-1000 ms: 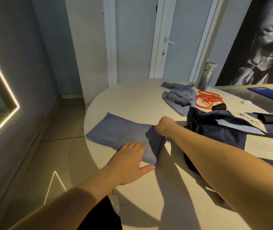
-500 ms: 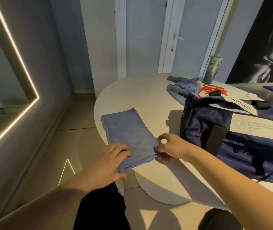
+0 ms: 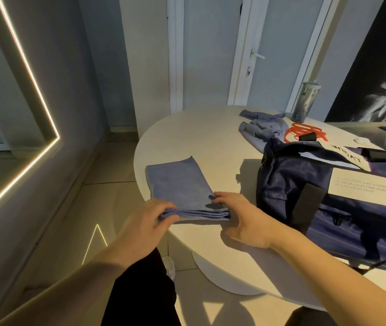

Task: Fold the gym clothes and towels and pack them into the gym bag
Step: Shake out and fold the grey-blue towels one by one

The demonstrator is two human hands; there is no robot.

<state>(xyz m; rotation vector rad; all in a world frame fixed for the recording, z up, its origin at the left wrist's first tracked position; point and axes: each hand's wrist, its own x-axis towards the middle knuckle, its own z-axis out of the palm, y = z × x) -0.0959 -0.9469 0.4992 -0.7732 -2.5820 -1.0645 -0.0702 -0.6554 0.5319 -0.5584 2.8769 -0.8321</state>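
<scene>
A folded blue towel (image 3: pixel 177 184) lies on the round white table (image 3: pixel 187 137), its near end at the table's edge. My left hand (image 3: pixel 149 220) grips the towel's near left corner, thumb on top of the layers. My right hand (image 3: pixel 239 215) grips the near right corner, fingers over the top and thumb beneath. A navy gym bag (image 3: pixel 304 191) with a white label sits just right of the towel. A crumpled blue garment (image 3: pixel 262 130) lies farther back on the table.
A red jump rope (image 3: pixel 302 134) with black handles lies behind the bag, and a tumbler (image 3: pixel 304 102) stands at the table's far edge. A lit mirror frame (image 3: pixel 29 90) is on the left wall. A door (image 3: pixel 257 55) is behind the table.
The towel has been turned and drawn toward me, its near end now stacked in layers at the table's edge. Both hands have shifted to the near corners and hold them.
</scene>
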